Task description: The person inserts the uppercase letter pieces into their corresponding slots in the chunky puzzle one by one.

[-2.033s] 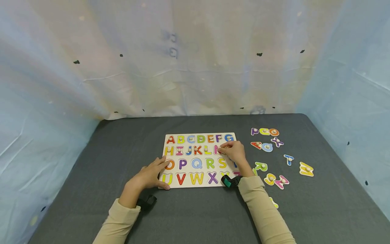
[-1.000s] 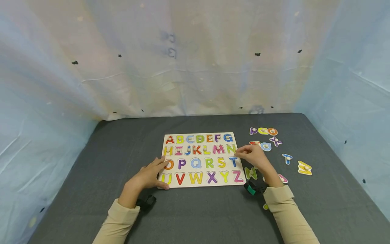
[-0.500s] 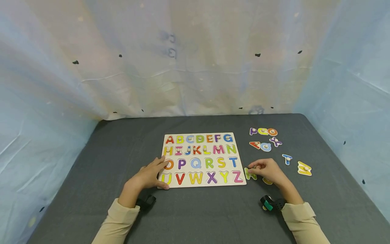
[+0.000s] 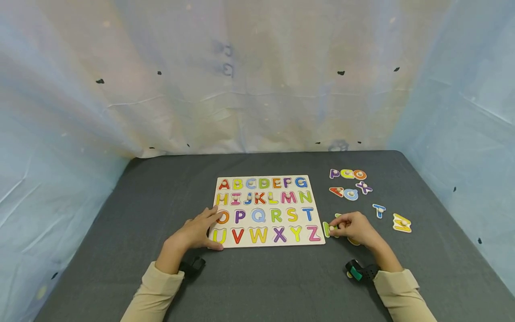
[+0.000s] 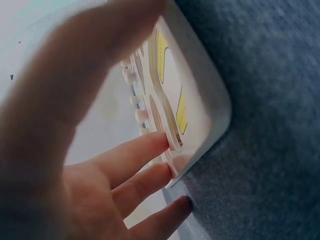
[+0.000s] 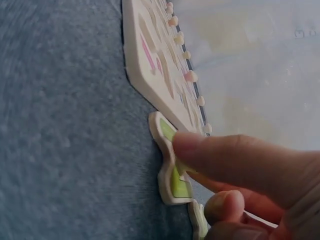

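A white alphabet puzzle board (image 4: pixel 265 224) lies flat on the table with coloured letters in rows. Knobbed pieces fill the slots from A to M; the lower rows show flat printed letters. My left hand (image 4: pixel 198 230) rests on the board's left edge, fingers spread over the O and thumb at the near corner. To the right of the board, my right hand (image 4: pixel 356 229) pinches a green N-shaped letter piece (image 4: pixel 326 229) by its knob. In the right wrist view, thumb and finger meet over the green letter piece (image 6: pixel 180 187), which lies close beside the board's corner.
Loose letter pieces lie on the grey table (image 4: pixel 257 281) at the right: a purple P (image 4: pixel 334 173), orange O (image 4: pixel 360 174), purple X (image 4: pixel 364 187), blue T (image 4: pixel 379 210) and yellow W (image 4: pixel 402 222). Another yellow piece (image 4: pixel 354 241) sits partly under my right hand.
My right hand has left the M on the board, moved right and toward me, and now pinches the green letter piece. My left hand has stayed on the board.
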A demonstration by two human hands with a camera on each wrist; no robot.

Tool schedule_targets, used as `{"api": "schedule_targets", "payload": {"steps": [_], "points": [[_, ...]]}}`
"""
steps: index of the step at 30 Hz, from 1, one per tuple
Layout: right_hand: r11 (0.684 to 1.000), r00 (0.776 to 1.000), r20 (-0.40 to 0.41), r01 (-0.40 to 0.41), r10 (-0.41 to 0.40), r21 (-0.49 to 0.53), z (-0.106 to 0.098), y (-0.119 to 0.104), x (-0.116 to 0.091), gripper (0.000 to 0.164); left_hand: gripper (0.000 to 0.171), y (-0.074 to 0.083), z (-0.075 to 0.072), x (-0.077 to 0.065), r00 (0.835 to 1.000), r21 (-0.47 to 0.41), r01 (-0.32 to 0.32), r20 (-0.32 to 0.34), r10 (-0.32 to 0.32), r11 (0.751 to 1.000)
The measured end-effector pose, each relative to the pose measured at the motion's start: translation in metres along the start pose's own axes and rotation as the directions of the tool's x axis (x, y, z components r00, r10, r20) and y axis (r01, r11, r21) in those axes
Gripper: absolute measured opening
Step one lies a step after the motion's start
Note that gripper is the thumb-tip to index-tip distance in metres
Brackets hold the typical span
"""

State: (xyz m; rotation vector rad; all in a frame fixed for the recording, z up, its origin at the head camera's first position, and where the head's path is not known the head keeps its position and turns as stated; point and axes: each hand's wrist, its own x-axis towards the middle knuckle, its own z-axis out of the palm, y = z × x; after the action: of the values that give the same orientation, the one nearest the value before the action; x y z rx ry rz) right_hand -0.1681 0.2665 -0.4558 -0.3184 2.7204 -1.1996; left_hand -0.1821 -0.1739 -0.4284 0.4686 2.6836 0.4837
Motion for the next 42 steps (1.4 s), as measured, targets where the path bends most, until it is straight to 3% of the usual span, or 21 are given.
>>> {"api": "schedule_targets", "payload": {"steps": [9, 14, 25, 31, 38, 42], "points": [[1.0, 1.0, 0.031, 0.004, -0.005, 0.022, -0.004, -0.002, 0.0, 0.016, 0.102, -0.002, -0.002, -0.001, 0.998, 0.036, -0.046, -0.034, 0.048, 0.998], [1.0, 1.0, 0.006, 0.015, -0.016, 0.008, -0.009, -0.006, 0.003, 0.017, 0.098, -0.004, 0.0, -0.001, 0.989, 0.098, -0.107, -0.088, 0.115, 0.989], [0.997, 0.998, -0.064, 0.006, -0.001, 0.082, -0.012, -0.019, 0.018, 0.024, 0.092, -0.004, 0.002, 0.001, 0.981, 0.102, -0.165, -0.085, 0.174, 0.981], [0.996, 0.996, -0.071, -0.039, 0.045, 0.083, -0.002, -0.029, 0.028, 0.028, 0.092, -0.009, 0.005, 0.001, 0.972, 0.122, -0.2, -0.102, 0.213, 0.972], [0.994, 0.988, -0.128, -0.083, 0.092, 0.071, 0.009, -0.051, 0.042, 0.028, 0.096, -0.023, 0.014, 0.0, 0.961, 0.058, -0.234, -0.139, 0.24, 0.971], [0.986, 0.975, -0.151, -0.156, 0.164, 0.061, 0.008, -0.056, 0.056, 0.028, 0.102, -0.031, 0.013, 0.001, 0.956, 0.03, -0.239, -0.166, 0.241, 0.97]]}}
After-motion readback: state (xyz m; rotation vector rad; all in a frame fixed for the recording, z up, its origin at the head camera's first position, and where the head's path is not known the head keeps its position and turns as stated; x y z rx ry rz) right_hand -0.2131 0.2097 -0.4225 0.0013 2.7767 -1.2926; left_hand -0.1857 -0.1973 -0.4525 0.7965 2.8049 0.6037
